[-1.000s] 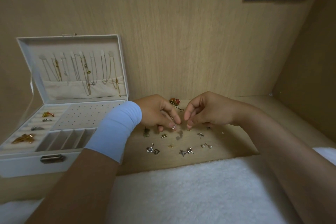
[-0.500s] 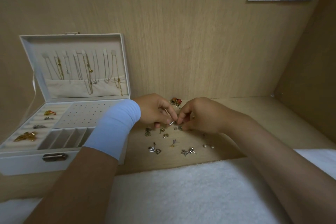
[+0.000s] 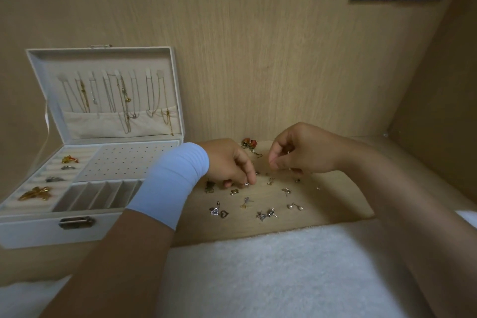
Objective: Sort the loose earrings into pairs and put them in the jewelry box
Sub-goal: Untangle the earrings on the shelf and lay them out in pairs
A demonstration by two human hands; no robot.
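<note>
Left hand point(image 3: 229, 162) low over surface point(image 3: 322, 204), pinches tiny silver earring point(image 3: 246, 184), likely hunting its twin. Right hand point(image 3: 302, 152) curled, fingertips together; holding something? cannot tell. Other loose earrings point(image 3: 268, 213) spread out, easy to match. Jewelry box point(image 3: 77, 230) open at left, ready.

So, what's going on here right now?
A person is sorting loose earrings on the wooden shelf beside an open jewelry box. The left hand, with a blue wrist sleeve, pinches a small silver earring down on the surface. The right hand hovers above the pile with fingertips pinched together; whether it holds anything is too small to tell. A heart pair and a pearl pair already lie side by side near the front. No earring shows on the box's perforated panel yet.
</note>
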